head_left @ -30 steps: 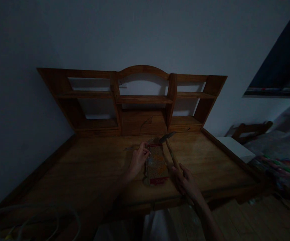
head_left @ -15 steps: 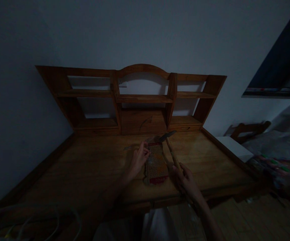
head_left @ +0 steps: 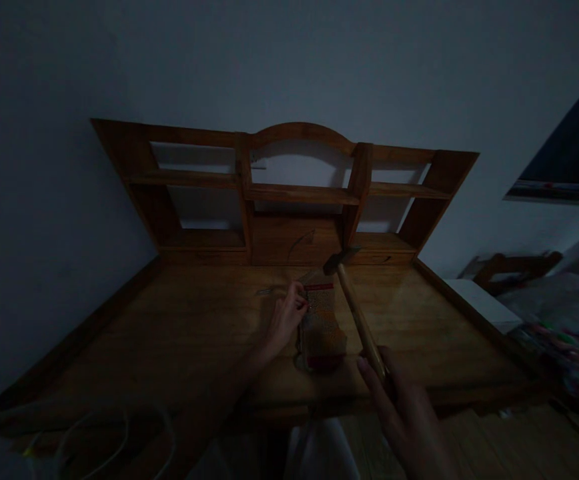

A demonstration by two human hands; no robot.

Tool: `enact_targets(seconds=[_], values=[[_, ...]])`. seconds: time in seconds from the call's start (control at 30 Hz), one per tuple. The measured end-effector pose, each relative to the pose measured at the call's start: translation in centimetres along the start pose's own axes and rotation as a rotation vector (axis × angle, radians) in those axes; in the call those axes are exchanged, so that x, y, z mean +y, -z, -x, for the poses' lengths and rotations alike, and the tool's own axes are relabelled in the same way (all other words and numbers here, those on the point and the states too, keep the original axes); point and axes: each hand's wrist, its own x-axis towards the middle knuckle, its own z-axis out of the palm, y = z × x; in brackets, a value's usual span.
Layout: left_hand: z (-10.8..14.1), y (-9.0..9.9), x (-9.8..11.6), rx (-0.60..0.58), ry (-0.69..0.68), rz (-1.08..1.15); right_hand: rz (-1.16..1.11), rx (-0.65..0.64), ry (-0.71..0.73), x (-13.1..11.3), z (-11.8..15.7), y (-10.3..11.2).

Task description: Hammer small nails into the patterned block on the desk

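My right hand (head_left: pixel 394 393) is wrapped round the wooden handle of a hammer (head_left: pixel 359 310), whose dark metal head is raised over the far right end of a rectangular block (head_left: pixel 322 327). This block lies on the desk, with a speckled brown and yellow top, dark red bands at both ends and ragged edges. At its left edge is my left hand (head_left: pixel 289 312), fingertips pinched together over the far part of the top. Whatever sits between those fingertips is too small and dark to make out.
The block rests on a wooden desk (head_left: pixel 184 327) with raised side rims. A thin metal piece (head_left: pixel 264 291) lies left of the block. Behind stands a wooden shelf unit (head_left: pixel 302 195). Pale cables (head_left: pixel 119 440) loop at the lower left; a white box (head_left: pixel 482 303) stands at right.
My right hand has lifted the hammer up and nearer to the camera, off the block's far end. My left hand keeps its pinch at the block. The whole view has shifted slightly.
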Motion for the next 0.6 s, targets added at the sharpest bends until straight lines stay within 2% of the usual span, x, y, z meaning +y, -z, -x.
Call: enact_targets(seconds=[0.23,0.33,0.5,0.6], values=[[0.4,0.5,0.5,-0.004,-0.005,-0.092,0.288,-0.297,0.039,0.5,0.5,-3.1],[0.4,0.5,0.2,-0.005,0.017,-0.083,0.237,-0.273,0.037,0.2,0.9,-3.6],[0.3,0.4,0.6,-0.006,0.055,-0.073,0.173,-0.180,0.011,-0.6,1.0,-2.5],[0.3,0.3,0.7,-0.007,0.055,-0.065,0.166,-0.205,-0.008,-0.7,0.7,-2.3]])
